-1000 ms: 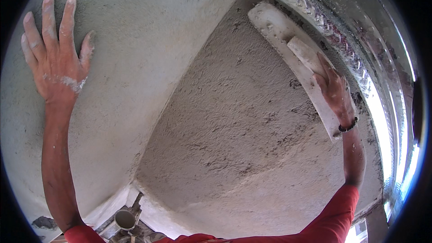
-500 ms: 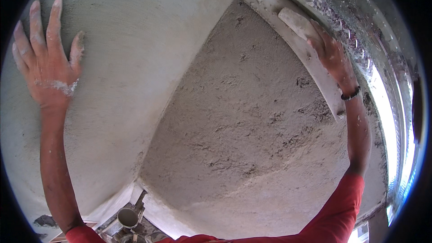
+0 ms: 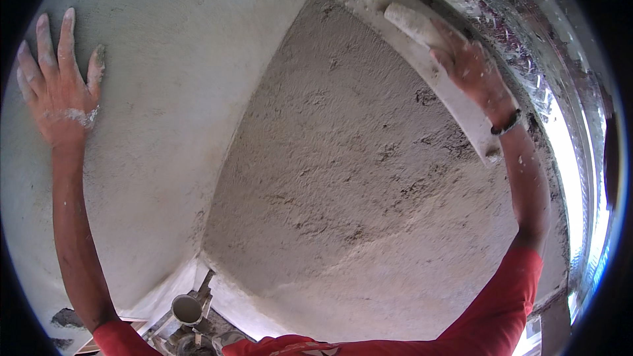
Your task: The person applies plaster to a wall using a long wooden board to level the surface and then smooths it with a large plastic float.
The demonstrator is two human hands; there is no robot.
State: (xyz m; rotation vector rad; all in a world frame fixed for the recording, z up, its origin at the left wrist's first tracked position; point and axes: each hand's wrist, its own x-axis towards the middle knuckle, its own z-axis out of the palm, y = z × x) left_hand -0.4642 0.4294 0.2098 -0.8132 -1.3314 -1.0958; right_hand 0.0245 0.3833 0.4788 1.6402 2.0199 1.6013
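My right hand (image 3: 471, 72) is wrapped round the handle of a long plastering float (image 3: 435, 72), pale with plaster. Its long blade lies against a rough grey plastered wall (image 3: 330, 145), along the wall's upper right edge. The blade's far end reaches the corner where this wall meets a smoother pale wall (image 3: 171, 92). On that smooth wall my left hand (image 3: 62, 95) rests flat with fingers spread, holding nothing. Plaster smears coat its fingers and wrist. The rough wall shows dark pits near its middle and right.
Below, between my arms, a round bucket (image 3: 187, 309) stands among clutter too small to make out. A hole (image 3: 66, 318) breaks the smooth wall at lower left. Along the right runs a bright opening (image 3: 560, 178) beside a shiny plastic-like sheet (image 3: 527, 20).
The float and my right hand appear slightly further left and lower at the wrist end. Both walls have also shifted a little left in view. My left hand stays flat on the smooth wall.
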